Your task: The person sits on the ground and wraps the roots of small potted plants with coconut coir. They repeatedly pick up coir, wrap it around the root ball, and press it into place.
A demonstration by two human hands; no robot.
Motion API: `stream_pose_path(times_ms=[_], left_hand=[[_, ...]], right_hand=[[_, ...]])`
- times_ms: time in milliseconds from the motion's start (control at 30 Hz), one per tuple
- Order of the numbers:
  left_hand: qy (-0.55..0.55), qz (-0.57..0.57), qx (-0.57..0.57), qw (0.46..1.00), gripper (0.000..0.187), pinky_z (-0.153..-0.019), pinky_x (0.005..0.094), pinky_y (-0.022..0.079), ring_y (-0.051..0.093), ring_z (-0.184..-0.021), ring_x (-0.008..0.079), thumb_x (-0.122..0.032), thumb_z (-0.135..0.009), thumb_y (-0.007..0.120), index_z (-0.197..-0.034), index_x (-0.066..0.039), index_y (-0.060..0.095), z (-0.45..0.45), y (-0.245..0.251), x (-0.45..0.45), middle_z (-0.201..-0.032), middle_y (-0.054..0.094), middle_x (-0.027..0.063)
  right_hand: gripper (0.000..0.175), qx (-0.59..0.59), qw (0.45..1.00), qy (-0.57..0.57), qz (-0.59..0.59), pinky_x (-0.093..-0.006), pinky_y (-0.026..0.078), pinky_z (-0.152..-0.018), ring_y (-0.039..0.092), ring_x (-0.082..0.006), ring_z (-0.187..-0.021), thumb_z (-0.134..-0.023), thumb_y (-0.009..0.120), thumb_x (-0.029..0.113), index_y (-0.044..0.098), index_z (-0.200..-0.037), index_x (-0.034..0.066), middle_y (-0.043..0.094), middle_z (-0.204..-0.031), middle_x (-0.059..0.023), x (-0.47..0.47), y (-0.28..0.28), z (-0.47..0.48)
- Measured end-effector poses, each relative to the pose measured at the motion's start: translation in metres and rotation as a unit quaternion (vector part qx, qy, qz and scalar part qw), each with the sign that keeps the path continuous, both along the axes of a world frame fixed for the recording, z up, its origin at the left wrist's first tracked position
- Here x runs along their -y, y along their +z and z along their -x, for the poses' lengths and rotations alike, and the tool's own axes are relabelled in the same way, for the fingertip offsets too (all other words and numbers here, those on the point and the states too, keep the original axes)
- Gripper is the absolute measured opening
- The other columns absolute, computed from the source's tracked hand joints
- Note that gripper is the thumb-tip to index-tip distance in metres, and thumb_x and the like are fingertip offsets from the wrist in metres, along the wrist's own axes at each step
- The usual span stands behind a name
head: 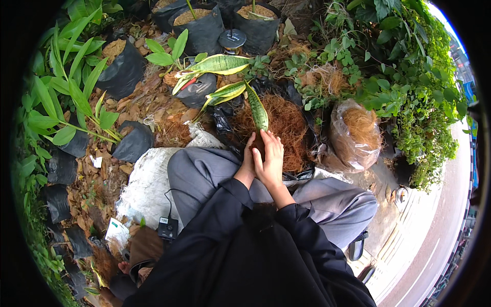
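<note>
A snake plant leaf [256, 107], green with yellow margins, points away from me above a heap of brown coconut fibre [285, 126]. My left hand [247, 159] and my right hand [270, 159] are cupped together around its base, the right one lying over the front. Something dark brown shows in the gap between them; most of it is hidden by my fingers. Two more snake plant cuttings lie just beyond: one variegated leaf [227, 93] near the fibre, and a larger bunch [220, 64] across a small black grow bag [199, 92].
A clear plastic bag of coir [356, 134] stands right of the heap. Black grow bags [197, 32] line the back and left. A white woven sack [149, 180] lies under my leg. Another person's hand [124, 267] shows lower left. A road [441, 215] runs along the right.
</note>
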State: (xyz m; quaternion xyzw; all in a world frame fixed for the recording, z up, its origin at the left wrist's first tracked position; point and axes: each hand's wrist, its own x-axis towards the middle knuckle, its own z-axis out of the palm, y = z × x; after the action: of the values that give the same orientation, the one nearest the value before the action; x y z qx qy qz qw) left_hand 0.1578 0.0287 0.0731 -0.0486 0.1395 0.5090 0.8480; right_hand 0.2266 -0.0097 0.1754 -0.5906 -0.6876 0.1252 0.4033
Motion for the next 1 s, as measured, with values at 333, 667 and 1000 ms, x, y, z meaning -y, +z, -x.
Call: stream_pose_path(times_ms=[333,667,1000], left_hand=[[-0.008,-0.025,0.121,0.992,0.041,-0.098,0.0371,0.038,0.053,-0.108,0.0252,-0.044,-0.093,0.047,-0.110,-0.007,0.057,-0.004,-0.026,0.003,-0.107,0.059,0.0088],[0.013,-0.051,0.025,0.998,0.046,-0.098,0.0406,0.041,0.055,-0.107,0.0287,-0.044,-0.096,0.037,-0.115,-0.006,0.056,0.003,0.002,0.008,-0.112,0.060,0.0101],[0.013,-0.041,-0.043,0.998,0.049,-0.086,0.0444,0.047,0.058,-0.098,0.0334,-0.049,-0.094,0.040,-0.106,-0.005,0.059,0.003,0.040,0.008,-0.106,0.061,0.0147]], right_hand=[[0.032,0.037,0.995,0.000,-0.091,-0.0429,0.039,-0.099,0.052,-0.0299,-0.117,-0.079,0.059,0.010,0.063,-0.112,0.0071,0.060,-0.117,-0.0089,-0.005,-0.035,0.007],[0.031,0.015,0.998,0.018,-0.066,-0.0436,0.038,-0.099,0.049,-0.0292,-0.119,-0.083,0.059,0.017,0.061,-0.113,0.0084,0.058,-0.119,-0.0083,0.002,-0.018,-0.001],[0.047,0.040,0.972,-0.040,0.227,-0.0428,0.041,-0.097,0.050,-0.0360,-0.115,-0.080,0.066,0.021,0.053,-0.124,0.0116,0.050,-0.126,-0.0203,0.008,-0.015,-0.099]])
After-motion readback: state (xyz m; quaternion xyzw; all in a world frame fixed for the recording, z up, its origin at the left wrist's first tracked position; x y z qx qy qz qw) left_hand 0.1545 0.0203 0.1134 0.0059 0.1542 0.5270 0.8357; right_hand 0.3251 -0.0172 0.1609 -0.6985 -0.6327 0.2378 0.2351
